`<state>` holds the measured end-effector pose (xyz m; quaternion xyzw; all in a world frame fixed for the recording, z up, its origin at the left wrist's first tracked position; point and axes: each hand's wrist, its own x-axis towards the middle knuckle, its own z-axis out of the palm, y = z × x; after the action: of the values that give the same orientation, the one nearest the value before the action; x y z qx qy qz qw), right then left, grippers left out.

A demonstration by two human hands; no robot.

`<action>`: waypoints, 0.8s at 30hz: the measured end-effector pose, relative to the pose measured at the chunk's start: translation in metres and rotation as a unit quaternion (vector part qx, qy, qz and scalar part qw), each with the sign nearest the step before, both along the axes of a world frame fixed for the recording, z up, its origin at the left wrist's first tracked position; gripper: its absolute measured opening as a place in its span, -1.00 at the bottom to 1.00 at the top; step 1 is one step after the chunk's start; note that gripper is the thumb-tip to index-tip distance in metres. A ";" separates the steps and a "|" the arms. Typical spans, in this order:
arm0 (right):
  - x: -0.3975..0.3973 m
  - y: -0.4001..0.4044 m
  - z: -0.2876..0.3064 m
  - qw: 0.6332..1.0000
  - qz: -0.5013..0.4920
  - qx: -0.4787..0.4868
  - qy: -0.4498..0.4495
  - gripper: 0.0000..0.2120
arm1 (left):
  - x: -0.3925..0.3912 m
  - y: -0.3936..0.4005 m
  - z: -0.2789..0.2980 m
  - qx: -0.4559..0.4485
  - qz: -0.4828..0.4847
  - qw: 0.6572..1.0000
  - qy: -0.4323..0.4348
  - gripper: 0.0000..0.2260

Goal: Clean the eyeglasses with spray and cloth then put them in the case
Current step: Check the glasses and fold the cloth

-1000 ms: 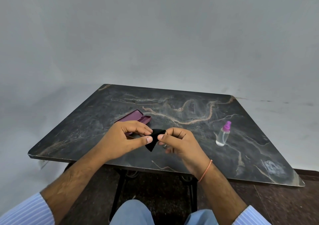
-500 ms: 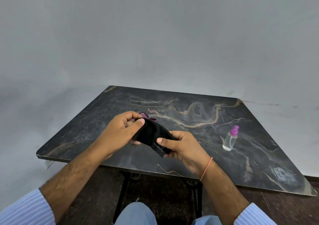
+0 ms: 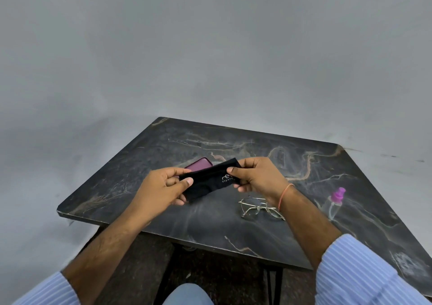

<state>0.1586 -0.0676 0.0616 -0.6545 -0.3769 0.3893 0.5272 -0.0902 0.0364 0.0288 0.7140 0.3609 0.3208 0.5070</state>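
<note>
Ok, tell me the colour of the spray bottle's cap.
Pink-purple cap on a clear spray bottle, seen in the head view.

A plain, bare indoor room, more a simple recording or work corner than a furnished home or shop. A blank grey wall (image 3: pixel 210 47) fills the upper half of the frame. Below it, a dark marble-patterned surface (image 3: pixel 268 229) on thin black metal legs (image 3: pixel 273 286) stands over a dark speckled floor (image 3: pixel 140 269) at the bottom.
</note>
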 end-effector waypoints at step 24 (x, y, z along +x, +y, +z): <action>0.039 0.127 -0.028 0.869 0.093 -0.203 -0.441 -0.79 | 0.043 0.075 -0.033 0.014 0.038 0.961 0.273 -0.82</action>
<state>0.1980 0.0596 0.0334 -0.8126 -0.5420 0.1757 0.1230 -0.0474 0.1117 -0.0043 0.7675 0.5078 0.1374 0.3664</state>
